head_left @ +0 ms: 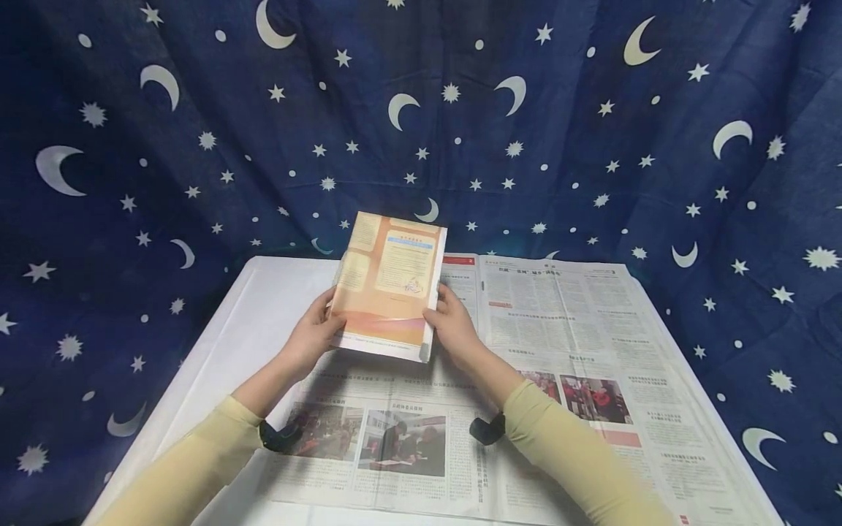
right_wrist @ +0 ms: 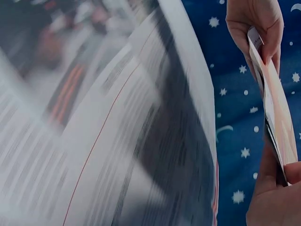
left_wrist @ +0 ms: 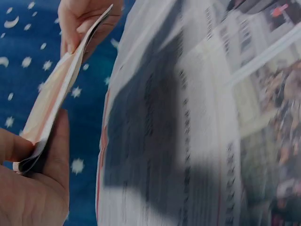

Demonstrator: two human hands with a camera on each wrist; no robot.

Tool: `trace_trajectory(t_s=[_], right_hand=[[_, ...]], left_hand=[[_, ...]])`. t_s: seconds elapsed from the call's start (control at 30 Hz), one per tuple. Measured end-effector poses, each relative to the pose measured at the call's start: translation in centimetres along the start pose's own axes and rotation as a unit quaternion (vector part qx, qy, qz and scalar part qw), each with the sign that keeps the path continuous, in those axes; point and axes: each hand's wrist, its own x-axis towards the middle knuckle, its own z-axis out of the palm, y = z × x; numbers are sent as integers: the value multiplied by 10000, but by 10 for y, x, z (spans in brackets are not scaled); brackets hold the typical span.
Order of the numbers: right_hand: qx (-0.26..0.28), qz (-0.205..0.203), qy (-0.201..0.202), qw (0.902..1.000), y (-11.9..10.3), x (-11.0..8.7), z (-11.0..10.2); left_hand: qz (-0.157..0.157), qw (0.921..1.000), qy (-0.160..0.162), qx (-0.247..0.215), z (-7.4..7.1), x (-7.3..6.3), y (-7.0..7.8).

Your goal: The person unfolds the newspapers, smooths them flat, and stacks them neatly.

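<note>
An orange and cream booklet with printed text panels is held up over the table, tilted so its cover faces the head camera. My left hand grips its left edge, thumb on the front cover. On the opposite edge, my right hand pinches it with the thumb in front and the fingers behind. From the side in the left wrist view, the booklet looks thin, with its pages slightly parted. The right wrist view shows the thumb of the right hand on the cover side.
Spread newspaper sheets with printed photos cover the middle and right of the white table. Behind the table hangs a dark blue curtain with moons and stars. Black bands show at the wrists.
</note>
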Motion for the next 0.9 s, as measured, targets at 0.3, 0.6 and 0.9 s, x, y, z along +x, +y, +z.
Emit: trace_trajectory(t_s=[0.3, 0.6, 0.9], right_hand=[[-419, 128, 248, 9987, 5, -29, -67], [-1032, 555, 329, 9926, 25, -57, -120], [-1434, 961, 142, 9849, 41, -67, -139]], left_hand=[[-247, 9958, -882, -92, 50, 6, 1], [-431, 9852, -1617, 360, 98, 12, -13], [-378, 9766, -1948, 830, 127, 12, -30]])
